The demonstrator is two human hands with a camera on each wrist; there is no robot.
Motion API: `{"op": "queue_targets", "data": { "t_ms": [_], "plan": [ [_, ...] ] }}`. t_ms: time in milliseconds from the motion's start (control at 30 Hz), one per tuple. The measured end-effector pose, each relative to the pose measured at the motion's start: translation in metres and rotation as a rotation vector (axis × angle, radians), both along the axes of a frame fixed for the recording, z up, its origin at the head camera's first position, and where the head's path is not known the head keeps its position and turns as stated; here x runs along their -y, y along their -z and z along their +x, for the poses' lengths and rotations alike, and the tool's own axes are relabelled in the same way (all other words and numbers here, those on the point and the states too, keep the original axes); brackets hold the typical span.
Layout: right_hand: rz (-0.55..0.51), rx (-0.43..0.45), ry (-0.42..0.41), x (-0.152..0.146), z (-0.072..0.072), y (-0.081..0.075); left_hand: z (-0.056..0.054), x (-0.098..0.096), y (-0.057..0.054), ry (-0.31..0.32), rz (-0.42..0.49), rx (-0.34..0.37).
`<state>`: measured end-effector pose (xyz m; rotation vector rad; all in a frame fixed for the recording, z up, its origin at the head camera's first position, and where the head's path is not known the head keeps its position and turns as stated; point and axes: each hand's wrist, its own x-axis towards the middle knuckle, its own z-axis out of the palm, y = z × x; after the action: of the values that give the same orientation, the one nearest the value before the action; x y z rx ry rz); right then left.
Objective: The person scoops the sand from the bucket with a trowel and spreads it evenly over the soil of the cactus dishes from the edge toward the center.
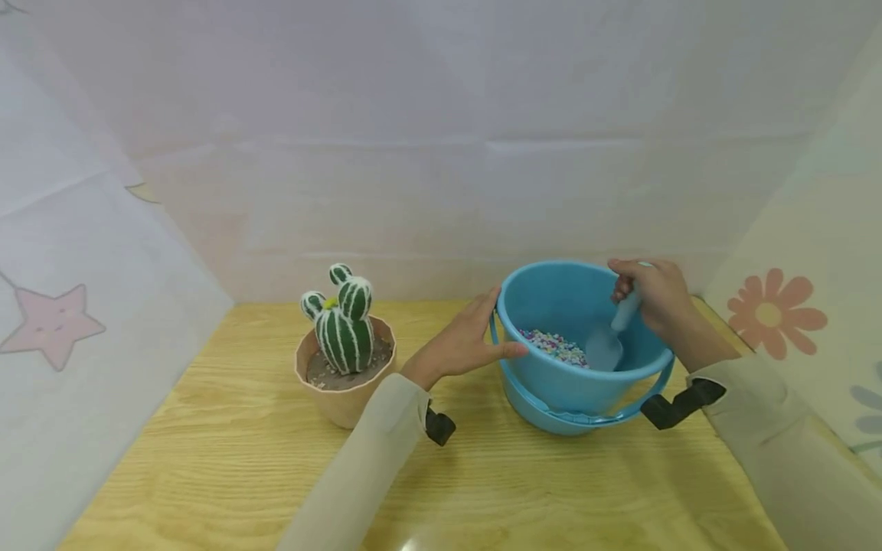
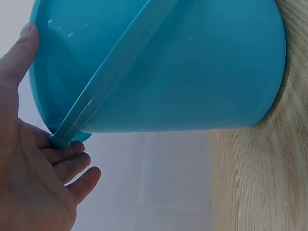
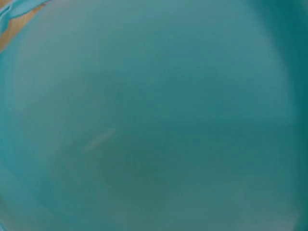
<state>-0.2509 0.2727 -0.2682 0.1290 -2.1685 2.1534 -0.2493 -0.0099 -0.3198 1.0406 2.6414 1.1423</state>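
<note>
Left hand, spread wide, braces the bucket near the right edge of the bench, presumably against tipping; right hand grips the scoop beside beads, its load unclear.

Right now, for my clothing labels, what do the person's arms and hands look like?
The left sleeve and right sleeve are long and pale beige, each with an angular black piece at the cuff. The left hand and right hand wear no gloves.
</note>
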Motion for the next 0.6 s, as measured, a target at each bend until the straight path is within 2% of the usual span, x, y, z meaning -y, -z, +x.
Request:
{"op": "queue_targets", "data": {
  "t_ms": [133, 267, 367, 500, 567, 600],
  "plan": [
    [-0.096, 0.046, -0.090, 0.005, 0.002, -0.003, 0.001, 0.000, -0.003, -0.011, -0.003, 0.024],
    [-0.155, 0.065, -0.111, 0.011, 0.004, -0.004, 0.003, 0.004, -0.007, -0.019, -0.022, 0.035],
    [-0.242, 0.103, -0.096, 0.009, 0.005, -0.004, 0.003, 0.005, -0.007, -0.017, -0.025, 0.029],
    [-0.335, 0.136, -0.038, 0.003, 0.008, -0.004, 0.003, 0.003, -0.007, 0.001, -0.016, 0.004],
    [-0.323, 0.114, 0.001, 0.002, 0.008, -0.005, 0.003, 0.001, -0.006, 0.006, -0.009, 0.000],
    [-0.283, 0.087, 0.026, 0.002, 0.009, -0.005, 0.003, 0.001, -0.006, 0.006, -0.011, -0.001]
  ]
}}
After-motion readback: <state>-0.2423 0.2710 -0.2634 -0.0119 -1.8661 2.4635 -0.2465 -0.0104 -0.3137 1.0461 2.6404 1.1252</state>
